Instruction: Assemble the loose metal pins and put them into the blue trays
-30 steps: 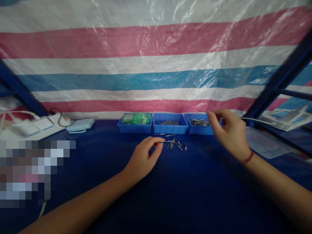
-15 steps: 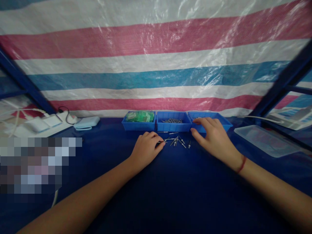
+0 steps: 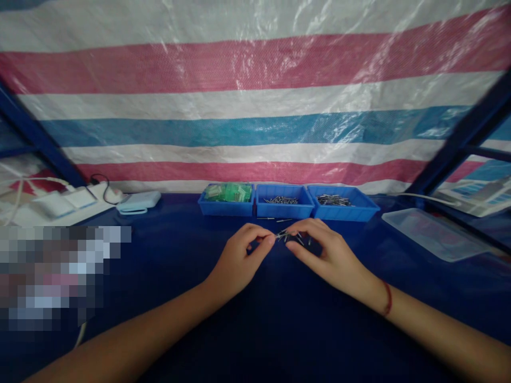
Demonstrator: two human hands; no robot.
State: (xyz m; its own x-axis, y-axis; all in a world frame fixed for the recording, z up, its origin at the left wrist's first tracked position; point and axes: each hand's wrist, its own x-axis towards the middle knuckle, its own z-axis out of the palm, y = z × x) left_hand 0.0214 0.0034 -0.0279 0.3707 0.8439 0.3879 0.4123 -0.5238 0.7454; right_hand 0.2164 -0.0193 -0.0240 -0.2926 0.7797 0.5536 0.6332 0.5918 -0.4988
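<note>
My left hand pinches a small metal blind rivet between thumb and forefinger, its end pointing right. Facing it, my right hand has thumb and forefinger a little apart, close to that rivet, with no thing visible in its grip. Several loose rivets lie on the dark blue table, partly covered by my right fingers. Beyond the hands, more thin metal pieces fill the middle blue bin and the right blue bin.
A left blue bin holds green-tinted bags. A clear plastic lid lies at the right. On the left are a power strip with plugs and a light blue case. A striped sheet hangs behind.
My right hand has come from the right bin down and left to the loose rivets. My left hand has shifted slightly right and holds its rivet raised towards the right hand.
</note>
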